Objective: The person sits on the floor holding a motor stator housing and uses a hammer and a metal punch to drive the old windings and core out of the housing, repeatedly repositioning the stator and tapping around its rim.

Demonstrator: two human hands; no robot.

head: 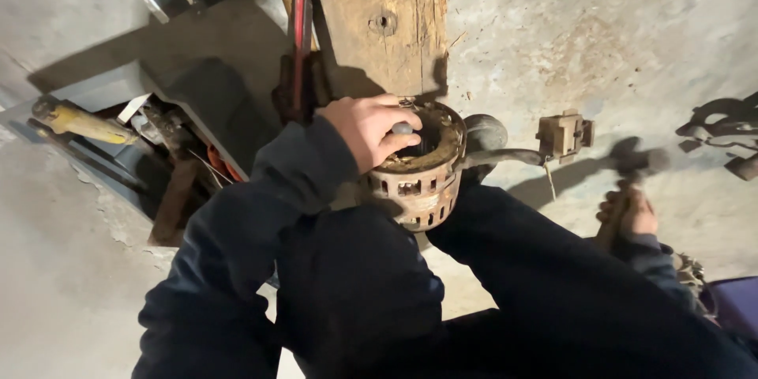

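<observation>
A rusty round metal housing (pixel 422 181) with slotted sides rests between my knees on the concrete floor. My left hand (pixel 365 130) lies on its top rim and pinches a small grey rod-like tool (pixel 403 128) held against the inside edge. Off to the right my right hand (pixel 629 217) grips the wooden handle of a hammer (pixel 636 159), whose dark head is blurred above the floor, apart from the housing. A curved metal arm (pixel 505 156) runs from the housing to a small brown block (pixel 564 134).
A worn wooden beam (pixel 387 16) lies just beyond the housing. An open toolbox (pixel 142 142) with a yellow-handled tool (pixel 79 121) sits at the left. Dark metal parts (pixel 722 134) lie at the far right, and a purple object (pixel 734 304) at the lower right.
</observation>
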